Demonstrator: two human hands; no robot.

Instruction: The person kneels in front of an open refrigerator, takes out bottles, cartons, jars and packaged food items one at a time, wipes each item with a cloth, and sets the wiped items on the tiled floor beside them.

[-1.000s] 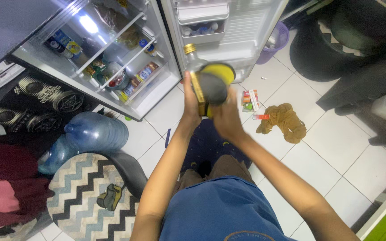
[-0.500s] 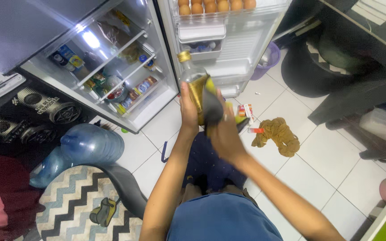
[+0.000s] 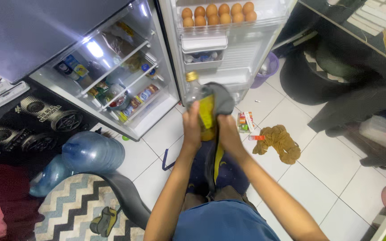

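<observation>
— What are the hands doing at the middle of the frame?

— The left hand (image 3: 192, 127) is wrapped tight around the lower body of a glass bottle (image 3: 200, 105) with yellow liquid; that grip is closed on the bottle. The right hand (image 3: 228, 134) clutches a dark grey cloth (image 3: 222, 99) and presses it against the bottle's right side, fingers curled shut on the fabric.

— Where is the bottle exactly?

— Held in the air just below centre-top, in front of the open fridge door (image 3: 228, 49), above the white tiled floor (image 3: 331, 178).

— Which way does it point?

— Its long axis runs nearly up the frame, leaning slightly left. The gold cap (image 3: 192, 76) is at the upper end, toward the door; the base is hidden in the left hand.

— Counts?

— One bottle, one cloth, two hands. Ten brown eggs (image 3: 217, 13) show in the door's top rack, five in the back row and five in front. Two blue water jugs (image 3: 92, 151) lie at lower left beside a zigzag rug (image 3: 68, 209). One mustard rag (image 3: 279, 142) lies on the tiles to the right of the hands, with a small carton (image 3: 245, 121) just beside it.

— And the fridge (image 3: 112, 76) itself?

— Open, lit at upper left, shelves holding packets and jars too small to count.
</observation>
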